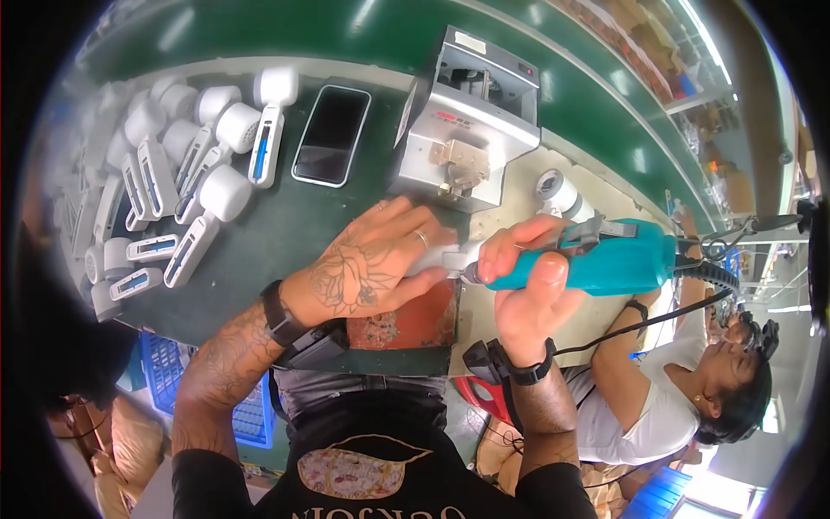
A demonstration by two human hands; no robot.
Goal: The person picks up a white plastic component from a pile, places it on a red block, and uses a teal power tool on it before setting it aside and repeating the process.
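Observation:
My left hand, tattooed and with a ring, is closed around a white plastic part above the bench. Most of that part is hidden by the fingers. In my right hand is a teal electric screwdriver, held level with its tip pointing left. The tip meets the white part or comes very close to it; I cannot tell which. Below my left hand lies a reddish-brown pad. Just beyond both hands stands a grey metal machine with an open top.
Several white round-headed handheld units with blue strips crowd the left side. A phone lies beside them. A white cylinder stands behind the screwdriver, whose cable trails right. A co-worker sits at the right; a blue crate is below left.

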